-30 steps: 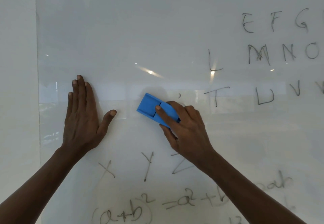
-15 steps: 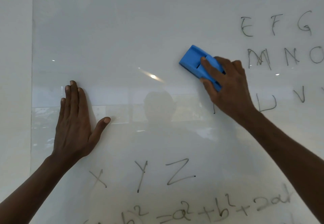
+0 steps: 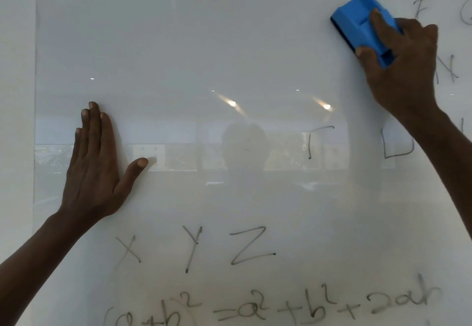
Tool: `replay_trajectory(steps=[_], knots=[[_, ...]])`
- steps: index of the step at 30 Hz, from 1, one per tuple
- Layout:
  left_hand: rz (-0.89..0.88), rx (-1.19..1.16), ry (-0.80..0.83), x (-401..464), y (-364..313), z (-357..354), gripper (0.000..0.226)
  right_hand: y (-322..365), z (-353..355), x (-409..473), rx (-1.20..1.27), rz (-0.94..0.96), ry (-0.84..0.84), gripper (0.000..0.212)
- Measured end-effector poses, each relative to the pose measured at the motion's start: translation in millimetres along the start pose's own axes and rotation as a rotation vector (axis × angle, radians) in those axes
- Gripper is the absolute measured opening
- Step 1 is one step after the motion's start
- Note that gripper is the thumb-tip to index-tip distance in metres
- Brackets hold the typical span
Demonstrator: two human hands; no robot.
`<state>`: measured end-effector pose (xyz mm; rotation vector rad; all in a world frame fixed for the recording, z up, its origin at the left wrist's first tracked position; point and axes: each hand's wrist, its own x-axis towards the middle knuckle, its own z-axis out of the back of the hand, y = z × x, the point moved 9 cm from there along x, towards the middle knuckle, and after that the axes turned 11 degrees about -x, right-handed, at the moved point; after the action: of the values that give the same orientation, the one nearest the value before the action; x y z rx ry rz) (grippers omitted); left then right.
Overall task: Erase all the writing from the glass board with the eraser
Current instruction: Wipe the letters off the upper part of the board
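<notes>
R hand (image 3: 401,70) gripped the blue eraser (image 3: 362,25) w/ thumb and fingers curled round its body, pad flat on the glass board (image 3: 204,45), upper right. Eraser's long axis ran diagonally, upper-left to lower-right. L hand (image 3: 95,170) lay flat on the glass at left, fingers straight, thumb splayed, holding nothing. Nearest writing to the eraser sat just right of it: F (image 3: 422,6), N (image 3: 447,69). T (image 3: 318,140) and U (image 3: 396,144) lay below; XYZ (image 3: 194,249) and the formula (image 3: 268,308) well below. R hand was clearly nearer; the next stroke probably went right.
</notes>
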<state>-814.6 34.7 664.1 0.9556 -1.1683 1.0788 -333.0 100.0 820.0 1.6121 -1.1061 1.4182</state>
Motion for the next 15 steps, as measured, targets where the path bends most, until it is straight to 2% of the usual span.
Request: replay_trajectory(steps=[7, 15], knots=[[0.000, -0.023, -0.005, 0, -1, 1, 0.097, -18, 12, -52, 0.020, -0.125, -0.021, 0.050], [0.005, -0.034, 0.000, 2, -4, 3, 0.097, 27, 15, -104, 0.000, -0.212, -0.007, 0.050]])
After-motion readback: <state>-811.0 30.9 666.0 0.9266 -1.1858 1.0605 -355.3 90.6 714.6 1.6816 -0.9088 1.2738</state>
